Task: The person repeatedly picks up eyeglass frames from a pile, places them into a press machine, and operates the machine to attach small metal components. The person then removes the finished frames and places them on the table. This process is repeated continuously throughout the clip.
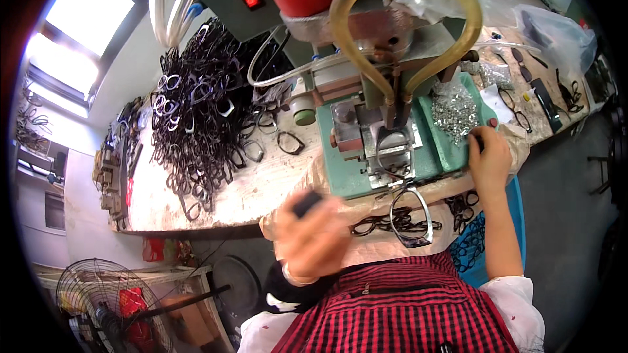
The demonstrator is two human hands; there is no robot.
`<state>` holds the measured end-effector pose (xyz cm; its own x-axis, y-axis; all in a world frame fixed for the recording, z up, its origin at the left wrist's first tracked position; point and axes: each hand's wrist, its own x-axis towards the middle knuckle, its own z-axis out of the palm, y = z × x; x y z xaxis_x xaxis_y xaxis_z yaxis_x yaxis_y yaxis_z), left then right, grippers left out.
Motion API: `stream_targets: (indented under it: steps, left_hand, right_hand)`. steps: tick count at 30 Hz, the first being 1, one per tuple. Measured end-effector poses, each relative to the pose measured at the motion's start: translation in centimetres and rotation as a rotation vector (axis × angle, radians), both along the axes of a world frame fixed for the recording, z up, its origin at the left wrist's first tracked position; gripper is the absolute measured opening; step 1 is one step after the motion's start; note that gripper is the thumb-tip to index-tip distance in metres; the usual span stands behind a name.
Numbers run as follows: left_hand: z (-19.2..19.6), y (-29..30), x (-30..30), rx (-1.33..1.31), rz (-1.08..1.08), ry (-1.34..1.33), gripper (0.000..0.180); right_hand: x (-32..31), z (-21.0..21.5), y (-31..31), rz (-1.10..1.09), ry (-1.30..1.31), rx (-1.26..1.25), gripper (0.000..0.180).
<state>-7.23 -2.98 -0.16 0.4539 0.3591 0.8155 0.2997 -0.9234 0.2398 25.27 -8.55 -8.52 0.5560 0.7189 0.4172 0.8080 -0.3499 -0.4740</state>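
Left hand [313, 232] blurred, curled around a small dark object [306, 203] near the bench edge. Right hand [487, 150] pinching among shiny metal hinges [456, 112] in the green tray [451, 153].

**Two hands, one blurred, one reaching**

The left hand [313, 235] is blurred, held low near the body, fingers curled. The right hand [489, 151] stretches forward on an extended forearm, its fingers [479, 136] bent downward and pinched together.

Surface [261, 186]: pale, worn, spanning mid frame.
Left of centre: heap of dark eyeglass frames [196, 111].
Centre: green machine [386, 150].
Upper right: loose spectacle parts [543, 98].
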Motion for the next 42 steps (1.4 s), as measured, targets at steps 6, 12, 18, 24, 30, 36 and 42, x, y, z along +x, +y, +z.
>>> stream_targets:
  steps: [6,12,18,24,30,36,42]
  left_hand:
    - [1.5,10.0,-3.8,-0.309,0.585,-0.124,0.024]
    - [-11.8,18.6,-6.4,-0.585,1.108,0.512,0.060]
    - [-13.3,15.8,-6.9,-0.753,0.753,0.066,0.065]
    - [-10.4,15.7,-6.3,-0.918,0.378,-0.200,0.020]
    - [-8.9,13.6,-4.7,-0.942,0.253,-0.393,0.018]
    - [-4.9,8.6,-3.1,-0.979,0.062,-0.654,0.013]
    - [3.7,4.8,1.1,-0.645,-0.402,-0.730,0.017]
  right_hand:
    - [0.2,0.7,1.0,0.072,0.127,0.182,0.015]
    - [0.0,-0.5,0.6,0.028,0.137,0.270,0.011]
    - [-0.1,0.8,-4.5,-0.101,0.437,0.307,0.014]
    - [-3.7,5.7,-1.4,0.335,0.367,0.357,0.013]
    - [-6.9,7.8,6.2,0.572,0.408,0.571,0.013]
    - [-8.3,7.2,5.2,0.507,0.494,0.594,0.014]
    - [-10.0,6.9,5.6,0.481,0.780,0.669,0.030]
